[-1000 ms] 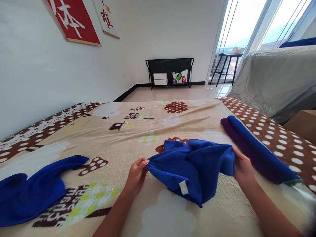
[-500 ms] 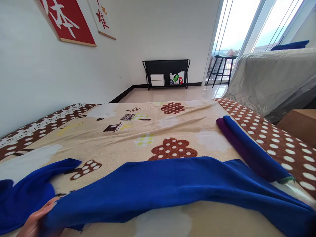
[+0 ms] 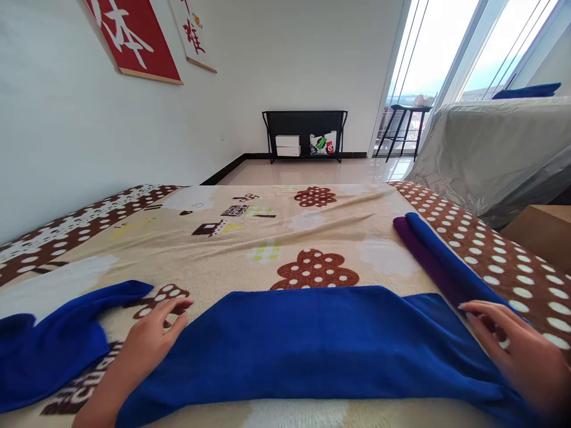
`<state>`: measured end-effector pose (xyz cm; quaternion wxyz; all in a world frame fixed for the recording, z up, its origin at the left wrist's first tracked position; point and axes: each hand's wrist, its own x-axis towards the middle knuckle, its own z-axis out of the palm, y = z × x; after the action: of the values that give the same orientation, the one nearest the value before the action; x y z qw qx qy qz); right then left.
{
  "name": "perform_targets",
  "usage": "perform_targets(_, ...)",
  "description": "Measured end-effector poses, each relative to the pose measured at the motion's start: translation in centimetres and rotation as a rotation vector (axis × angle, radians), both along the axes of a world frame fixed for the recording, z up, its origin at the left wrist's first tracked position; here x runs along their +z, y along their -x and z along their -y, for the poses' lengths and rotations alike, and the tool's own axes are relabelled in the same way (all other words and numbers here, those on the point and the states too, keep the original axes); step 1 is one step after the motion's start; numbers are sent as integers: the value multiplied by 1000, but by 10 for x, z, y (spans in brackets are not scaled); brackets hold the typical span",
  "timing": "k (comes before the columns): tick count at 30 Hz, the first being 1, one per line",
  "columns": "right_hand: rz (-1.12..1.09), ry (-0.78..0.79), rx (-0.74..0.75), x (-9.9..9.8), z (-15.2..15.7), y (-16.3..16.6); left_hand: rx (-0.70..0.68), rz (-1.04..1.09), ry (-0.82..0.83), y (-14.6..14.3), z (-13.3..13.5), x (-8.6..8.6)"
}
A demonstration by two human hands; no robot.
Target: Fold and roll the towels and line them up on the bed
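A blue fleece towel (image 3: 321,342) lies spread flat across the near part of a bed covered by a beige patterned blanket (image 3: 250,238) with brown dotted flowers and a brown polka-dot border. The towel stretches from the person's left hand (image 3: 154,333) to the right hand (image 3: 513,345), its far edge running nearly straight just below a large brown flower print.

The left hand rests palm down at the towel's left end, fingers loosely spread and lying flat, partly on the blanket and partly against the towel's edge; it grasps nothing. The right hand lies at the towel's right end, fingers extended and open over the cloth, near the foot of a rolled bundle; it is blurred, and it appears to press rather than pinch.

Just left of the left hand a second blue towel (image 3: 49,351) lies crumpled on the blanket. On the right, a rolled blue towel (image 3: 450,264) lies beside a rolled purple towel (image 3: 423,255), the two touching along their length.

Beyond the bed stand a black metal rack (image 3: 306,134) against the white wall, a black stool (image 3: 408,131) by the window, and furniture under a grey cover (image 3: 495,148). Red wall hangings (image 3: 134,38) hang upper left
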<state>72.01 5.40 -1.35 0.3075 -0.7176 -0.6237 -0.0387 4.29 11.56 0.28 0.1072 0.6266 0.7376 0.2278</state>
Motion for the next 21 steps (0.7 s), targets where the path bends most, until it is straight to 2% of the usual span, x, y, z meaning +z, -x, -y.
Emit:
perform_targets(3,-15,162,176,-8,-45,14,-128,-28,-29,-21,-26,-13)
perform_targets(5,27,209,131,-27,-66,17,-181,-19,-60,-28,-34,-21)
perform_targets(8,47,226,102,-57,-76,13,-260,66,1,-27,-31,-27)
perform_targets(10,20,230,134,-69,-72,8,-297,123,82,-23,-27,-25)
perform_targets(16,7,178,125,-69,-61,5,-370,224,196,-19,-25,-16)
perform_targets(18,46,110,98,-66,-59,7,-364,292,171,-17,-26,-13)
perform_targets(21,144,-58,-47,-59,-55,9,-343,429,129,-15,-24,-7)
